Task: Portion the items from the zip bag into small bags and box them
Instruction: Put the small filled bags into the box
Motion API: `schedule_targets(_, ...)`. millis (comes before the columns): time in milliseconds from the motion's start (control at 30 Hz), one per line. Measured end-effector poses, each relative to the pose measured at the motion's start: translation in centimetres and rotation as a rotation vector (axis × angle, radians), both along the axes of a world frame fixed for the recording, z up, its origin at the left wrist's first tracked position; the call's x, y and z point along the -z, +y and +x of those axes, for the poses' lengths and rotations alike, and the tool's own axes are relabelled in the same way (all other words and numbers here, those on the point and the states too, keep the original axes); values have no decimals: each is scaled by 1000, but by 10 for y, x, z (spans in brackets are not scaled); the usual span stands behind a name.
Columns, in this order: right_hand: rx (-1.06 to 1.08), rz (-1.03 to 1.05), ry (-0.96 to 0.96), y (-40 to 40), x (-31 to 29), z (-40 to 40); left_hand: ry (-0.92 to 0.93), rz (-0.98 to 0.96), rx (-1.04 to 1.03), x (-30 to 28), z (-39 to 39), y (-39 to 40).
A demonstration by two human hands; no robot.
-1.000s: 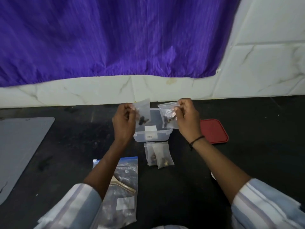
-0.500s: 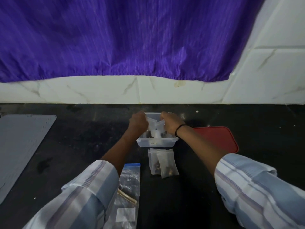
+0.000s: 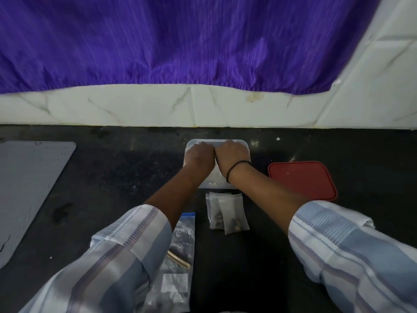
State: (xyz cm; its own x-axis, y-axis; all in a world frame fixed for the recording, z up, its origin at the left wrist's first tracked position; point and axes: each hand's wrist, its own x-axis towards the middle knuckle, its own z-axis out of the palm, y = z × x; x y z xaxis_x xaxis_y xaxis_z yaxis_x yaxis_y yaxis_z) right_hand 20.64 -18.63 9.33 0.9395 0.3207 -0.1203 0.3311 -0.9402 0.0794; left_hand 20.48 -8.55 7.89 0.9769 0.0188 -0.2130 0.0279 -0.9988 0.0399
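A clear plastic box [image 3: 244, 146] stands on the black counter near the wall. My left hand [image 3: 199, 155] and my right hand [image 3: 232, 155] are side by side inside it, backs up, fingers curled downward and hidden. The small bags they carried are out of sight under them. Two filled small bags [image 3: 228, 212] lie flat just in front of the box, dark pieces in their lower ends. The large zip bag [image 3: 178, 263] with a blue seal lies nearer to me, partly under my left sleeve.
The box's red lid [image 3: 302, 179] lies to the right of the box. A grey mat [image 3: 29, 188] covers the counter at far left. A white marble wall [image 3: 203, 107] and a purple curtain [image 3: 180, 41] close off the back.
Both hands, each holding a small bag above the box a second ago, have come together and gone down into the box. The bags are now hidden under them.
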Motion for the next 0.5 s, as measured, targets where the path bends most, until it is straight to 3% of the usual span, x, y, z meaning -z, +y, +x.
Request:
schedule_targets(100,-23,2,118,0,-1,1,103,18,87,3,1,6)
schedule_targets(200,-84,16,230,-2,-4,-1,93,9,135,9,-2,9)
schedule_targets(300,-128,210,88,-9,-8,-12,-151,-153,104,-6,-10,10)
schedule_targets(400,-153,671,-313,-34,-1,-45,-568,-466,51,-20,-50,12)
schedule_targets(500,-34,906,-320,-66,18,-94,-655,-743,-102,-8,-108,10)
